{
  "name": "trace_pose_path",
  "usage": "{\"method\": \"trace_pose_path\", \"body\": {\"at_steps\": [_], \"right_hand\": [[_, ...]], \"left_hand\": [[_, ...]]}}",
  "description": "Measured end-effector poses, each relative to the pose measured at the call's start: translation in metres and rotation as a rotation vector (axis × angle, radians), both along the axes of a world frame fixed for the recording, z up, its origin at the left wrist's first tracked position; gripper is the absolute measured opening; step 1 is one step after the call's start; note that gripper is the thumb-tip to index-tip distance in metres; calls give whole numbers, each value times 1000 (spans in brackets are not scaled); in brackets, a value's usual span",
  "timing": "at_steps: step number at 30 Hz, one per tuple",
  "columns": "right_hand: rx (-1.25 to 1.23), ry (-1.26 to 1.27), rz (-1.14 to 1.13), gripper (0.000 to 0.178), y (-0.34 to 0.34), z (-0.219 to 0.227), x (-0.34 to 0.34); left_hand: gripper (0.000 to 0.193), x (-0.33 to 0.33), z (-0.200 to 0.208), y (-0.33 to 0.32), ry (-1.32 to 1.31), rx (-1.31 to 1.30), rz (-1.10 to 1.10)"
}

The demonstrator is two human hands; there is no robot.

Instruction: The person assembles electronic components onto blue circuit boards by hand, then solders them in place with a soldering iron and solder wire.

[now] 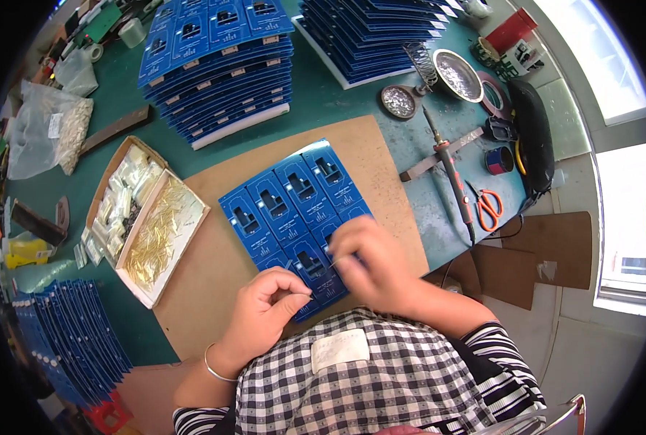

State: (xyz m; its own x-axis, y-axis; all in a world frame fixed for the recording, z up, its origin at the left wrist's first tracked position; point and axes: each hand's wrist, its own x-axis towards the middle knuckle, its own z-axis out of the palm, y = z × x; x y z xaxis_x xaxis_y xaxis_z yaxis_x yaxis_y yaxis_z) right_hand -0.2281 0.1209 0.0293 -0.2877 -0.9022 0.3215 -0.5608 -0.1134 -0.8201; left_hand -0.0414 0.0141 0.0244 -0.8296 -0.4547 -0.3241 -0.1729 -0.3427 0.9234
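I get a bright view, with daylight from the windows [631, 206] well to the right of the blue circuit panel [290, 233], their panes burnt out to white. Right of the panel, I see pale sheen on the green bench [430, 225]; far left of it, my picture dims. Motion smears the right hand [373, 264] over the panel, and outward from it straight edges bend toward a black rim.

Two hands [261, 315] [373, 264], two flat board stacks [225, 98] [373, 43], one soldering iron [454, 180]

Blurred right hand [373, 264], blue circuit panel [294, 226] partly hidden beneath.
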Motion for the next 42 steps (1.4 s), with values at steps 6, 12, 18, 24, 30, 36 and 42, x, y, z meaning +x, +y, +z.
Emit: {"method": "trace_pose_path", "body": {"at_steps": [6,12,18,24,30,36,42], "right_hand": [[217,-9,-217,8,26,-11,-48],[228,-9,-230,4,24,-24,-45],[224,57,-223,7,22,-25,-44],[181,105,-242,7,22,-27,-42],[104,481,-95,12,18,-17,-41],[216,811,-143,15,19,-4,-43],[137,701,-121,22,14,10,-26]], "left_hand": [[8,7,-7,-12,135,22,224],[7,6,-12,-11,82,18,199],[7,4,-13,-10,104,13,223],[7,6,-15,-11,99,5,211],[7,11,-11,-8,117,48,274],[8,4,1,-3,169,222,253],[11,9,-2,4,239,434,296]]}}
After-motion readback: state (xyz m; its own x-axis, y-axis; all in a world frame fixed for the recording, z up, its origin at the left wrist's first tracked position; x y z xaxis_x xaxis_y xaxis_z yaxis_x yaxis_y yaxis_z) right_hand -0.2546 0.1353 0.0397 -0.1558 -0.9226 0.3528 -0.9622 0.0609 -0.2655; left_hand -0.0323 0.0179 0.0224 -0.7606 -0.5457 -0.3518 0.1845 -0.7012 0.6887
